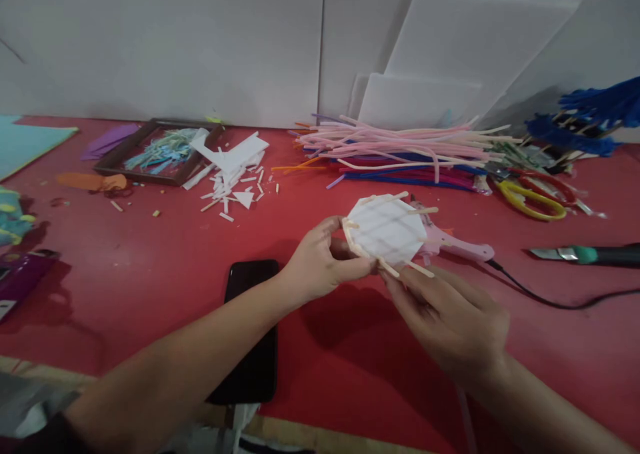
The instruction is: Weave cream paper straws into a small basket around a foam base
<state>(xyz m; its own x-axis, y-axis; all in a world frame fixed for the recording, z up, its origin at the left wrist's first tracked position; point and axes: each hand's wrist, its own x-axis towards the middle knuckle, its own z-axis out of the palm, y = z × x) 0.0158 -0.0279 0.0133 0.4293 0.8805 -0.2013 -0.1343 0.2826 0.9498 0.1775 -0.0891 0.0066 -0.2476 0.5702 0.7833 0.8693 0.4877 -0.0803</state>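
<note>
White panel: held up over the red table, between my two hands; many-sided, with a pale band along its left edge and thin pale sticks jutting past its right and lower edges.
Panel handling: I judge it light and fairly stiff, like card or foam board, likely to dent under a hard squeeze.
Sticks: they look slender and easily snapped or knocked loose, so I would take hold at the banded edge, clear of their ends.
Left hand: grasping the panel's left and lower-left edge, thumb along the near side.
Right hand: fingers bunched at the lower edge beside a stick; I cannot tell whether they pinch it.
Right side: tight; a pink corded tool lies just behind the panel, a cutter farther right.
Far side: pipe cleaners limit reach.
Near side: bare red surface gives me room, with the phone under the left forearm.
</note>
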